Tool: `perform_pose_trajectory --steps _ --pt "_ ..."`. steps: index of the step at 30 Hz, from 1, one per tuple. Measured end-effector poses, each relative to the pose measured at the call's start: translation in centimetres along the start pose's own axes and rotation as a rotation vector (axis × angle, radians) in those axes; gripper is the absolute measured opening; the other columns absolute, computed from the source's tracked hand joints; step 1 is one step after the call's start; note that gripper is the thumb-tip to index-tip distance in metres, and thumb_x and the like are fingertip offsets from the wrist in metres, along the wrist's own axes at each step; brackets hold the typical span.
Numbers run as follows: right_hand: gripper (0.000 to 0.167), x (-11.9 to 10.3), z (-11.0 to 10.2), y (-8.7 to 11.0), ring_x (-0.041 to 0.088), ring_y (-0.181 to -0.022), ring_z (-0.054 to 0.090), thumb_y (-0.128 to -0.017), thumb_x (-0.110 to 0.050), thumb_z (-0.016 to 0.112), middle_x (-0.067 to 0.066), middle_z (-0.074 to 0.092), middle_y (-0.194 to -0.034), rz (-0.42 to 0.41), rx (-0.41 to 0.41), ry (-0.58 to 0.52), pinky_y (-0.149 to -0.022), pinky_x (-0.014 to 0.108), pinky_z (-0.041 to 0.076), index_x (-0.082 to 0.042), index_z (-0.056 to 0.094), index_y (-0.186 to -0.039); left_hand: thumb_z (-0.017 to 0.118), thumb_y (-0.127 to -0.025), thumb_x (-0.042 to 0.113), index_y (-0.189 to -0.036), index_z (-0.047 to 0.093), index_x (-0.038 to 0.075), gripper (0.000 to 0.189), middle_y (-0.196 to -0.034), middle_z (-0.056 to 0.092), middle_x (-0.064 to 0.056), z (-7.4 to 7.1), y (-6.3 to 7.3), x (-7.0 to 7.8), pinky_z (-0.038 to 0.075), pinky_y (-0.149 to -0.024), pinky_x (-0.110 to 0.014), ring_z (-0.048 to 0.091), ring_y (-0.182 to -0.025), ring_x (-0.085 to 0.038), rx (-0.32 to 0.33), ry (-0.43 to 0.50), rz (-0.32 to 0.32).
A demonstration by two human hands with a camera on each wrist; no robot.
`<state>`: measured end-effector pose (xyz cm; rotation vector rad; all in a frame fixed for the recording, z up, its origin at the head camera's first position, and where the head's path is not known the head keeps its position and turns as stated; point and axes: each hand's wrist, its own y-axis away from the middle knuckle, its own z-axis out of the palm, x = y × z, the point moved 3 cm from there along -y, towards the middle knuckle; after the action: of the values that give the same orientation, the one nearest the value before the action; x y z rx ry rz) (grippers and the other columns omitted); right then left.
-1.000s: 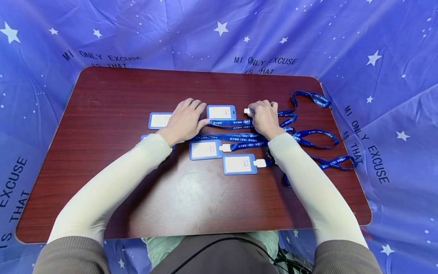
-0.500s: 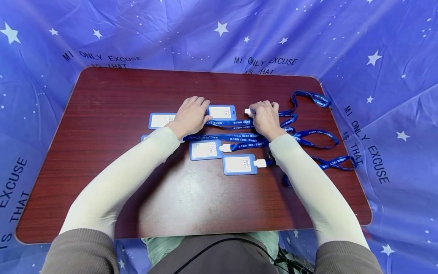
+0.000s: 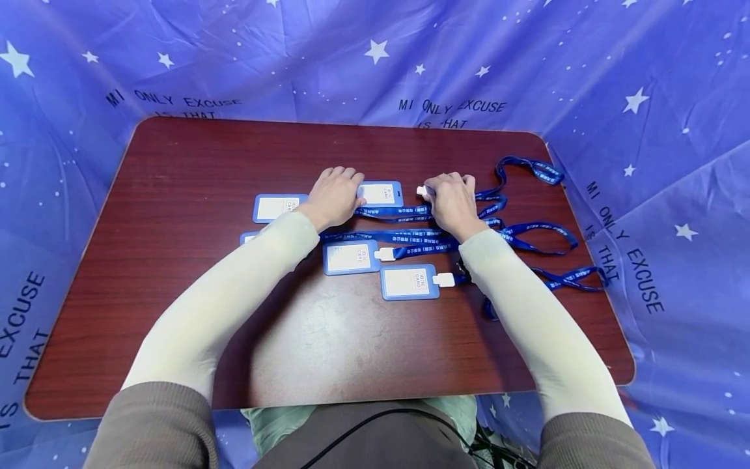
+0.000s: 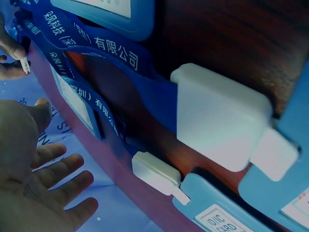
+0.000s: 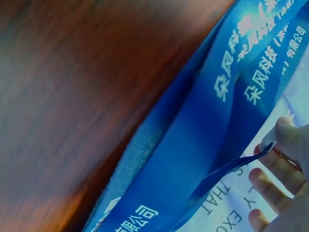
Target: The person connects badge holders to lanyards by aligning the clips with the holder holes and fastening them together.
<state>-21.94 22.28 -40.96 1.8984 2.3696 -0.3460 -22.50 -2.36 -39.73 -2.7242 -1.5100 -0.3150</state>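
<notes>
While our left hand [image 3: 333, 194] lies with fairly straight fingers on the left end of a blue badge holder [image 3: 381, 193] just above the middle of the head view, our right hand [image 3: 452, 198] has its grip curled and pinched on a small white clip [image 3: 422, 191] at the end of a blue lanyard [image 3: 404, 211], a little right of centre. The holder lies flat on the dark red counter [image 3: 176, 163], its long axis running left to right across the frame, with its slotted end pointing right toward the clip, close to it but not joined. We judge the holder to be light, stiff plastic with a smooth face that could slide on the counter, so pressing it flat or taking it by its edges seems the surest hold. The lanyard looks like soft, limp woven ribbon that will trail and snag on its neighbours; its one firm part is the white clip, which is where we have it. The ribbon runs away from the clip to the right, looping toward the right edge of the counter. Four more holders lie around: one at centre left [image 3: 275, 207], one mostly hidden under our left forearm, and two just below centre [image 3: 350, 256] [image 3: 408, 282], each with a clip fitted.
</notes>
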Motion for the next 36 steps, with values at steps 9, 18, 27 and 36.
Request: perform_pose_trajectory --steps 9,18,27,36 --pt "0.024 0.0 0.1 0.0 0.033 -0.115 0.054 -0.103 -0.02 0.062 0.013 0.071 -0.123 -0.007 -0.007 0.007 -0.104 0.054 0.03 -0.007 0.072 -0.121 0.057 -0.104 0.04 -0.15 0.046 0.004 0.059 -0.15 0.05 -0.016 0.4 -1.2 0.2 0.024 -0.122 -0.05 0.041 -0.141 -0.033 -0.027 -0.044 -0.013" --pt "0.026 0.0 0.1 0.0 0.033 -0.116 0.054 -0.103 -0.021 0.062 0.013 0.071 -0.124 0.001 -0.019 0.01 -0.104 0.054 0.029 -0.007 0.072 -0.122 0.057 -0.104 0.042 -0.15 0.046 0.005 0.06 -0.15 0.05 -0.015 0.9 -2.9 0.2 0.028 -0.12 -0.05 0.043 -0.14 -0.033 -0.054 -0.066 -0.015" --pt "0.022 -0.1 0.2 0.1 0.032 -0.115 0.055 -0.102 -0.019 0.064 0.011 0.071 -0.123 0.003 -0.012 0.014 -0.103 0.052 0.03 -0.008 0.073 -0.119 0.058 -0.103 0.046 -0.154 0.043 0.006 0.067 -0.153 0.046 -0.014 1.4 -3.6 0.5 0.028 -0.12 -0.048 0.041 -0.142 -0.033 -0.11 -0.076 -0.031" --pt "0.023 -0.3 0.4 0.0 0.032 -0.117 0.055 -0.101 -0.02 0.065 0.011 0.071 -0.124 -0.002 -0.014 0.017 -0.103 0.053 0.03 -0.008 0.073 -0.119 0.059 -0.102 0.045 -0.151 0.046 0.007 0.063 -0.151 0.047 -0.012 2.1 -3.9 0.5 0.03 -0.12 -0.048 0.038 -0.144 -0.034 -0.147 -0.069 -0.057"
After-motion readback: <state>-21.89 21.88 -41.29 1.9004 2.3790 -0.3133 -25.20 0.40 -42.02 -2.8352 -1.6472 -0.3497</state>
